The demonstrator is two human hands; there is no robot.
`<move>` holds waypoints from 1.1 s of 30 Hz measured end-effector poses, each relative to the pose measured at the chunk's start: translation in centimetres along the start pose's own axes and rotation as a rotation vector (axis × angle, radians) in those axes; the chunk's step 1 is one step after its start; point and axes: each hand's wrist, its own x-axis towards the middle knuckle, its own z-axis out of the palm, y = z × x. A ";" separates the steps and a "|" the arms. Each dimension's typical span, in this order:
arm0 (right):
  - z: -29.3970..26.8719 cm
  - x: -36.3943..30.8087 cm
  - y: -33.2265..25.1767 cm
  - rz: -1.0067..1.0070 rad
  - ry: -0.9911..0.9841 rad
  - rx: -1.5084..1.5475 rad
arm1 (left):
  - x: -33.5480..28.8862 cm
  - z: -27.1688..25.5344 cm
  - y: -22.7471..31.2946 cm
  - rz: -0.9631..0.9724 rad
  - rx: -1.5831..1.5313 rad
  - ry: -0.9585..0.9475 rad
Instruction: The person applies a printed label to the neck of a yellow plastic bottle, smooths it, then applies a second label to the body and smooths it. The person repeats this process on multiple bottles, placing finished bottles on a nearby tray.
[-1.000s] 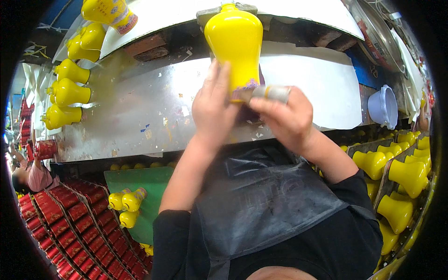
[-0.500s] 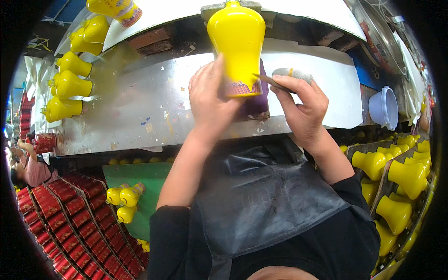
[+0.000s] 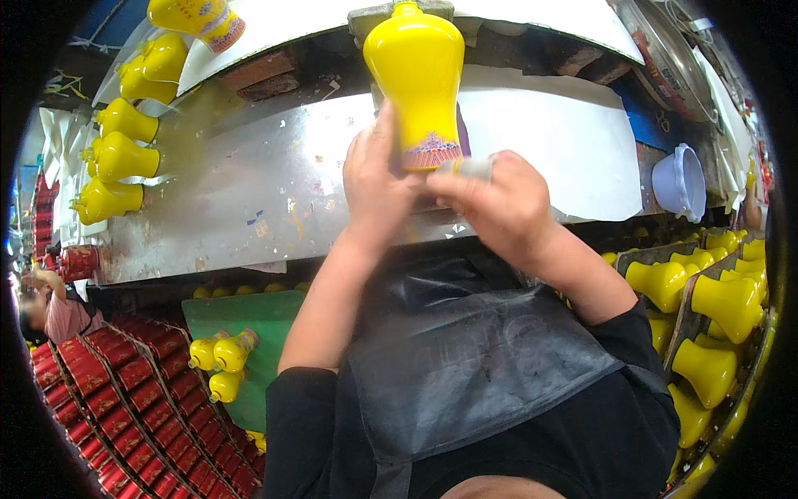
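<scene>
Vase (image 3: 416, 75) lies over desk (image 3: 208, 216), long axis running away, neck (image 3: 406, 8) far, patterned base (image 3: 432, 153) near, left hand (image 3: 376, 183) nearer, grip holding its left side, right hand (image 3: 503, 200) grip round blurred grey tool (image 3: 474, 169) beside base

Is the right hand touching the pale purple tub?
Apart: the head view shows a clear gap, with white paper visible between the right hand and the pale purple tub.
</scene>
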 end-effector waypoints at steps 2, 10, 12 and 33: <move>0.0 0.9 0.3 0.084 0.036 0.020 | 0.0 -0.1 0.1 -0.024 0.014 -0.034; 0.2 3.6 1.5 0.041 0.016 -0.010 | 1.2 -0.6 1.5 -0.222 -0.235 -0.052; -0.3 4.0 1.6 0.154 0.054 -0.037 | 1.6 -0.5 2.0 -0.341 -0.218 -0.164; -0.1 3.1 -1.6 0.034 -0.113 0.026 | 2.8 -0.9 -0.2 -0.437 -0.702 -0.061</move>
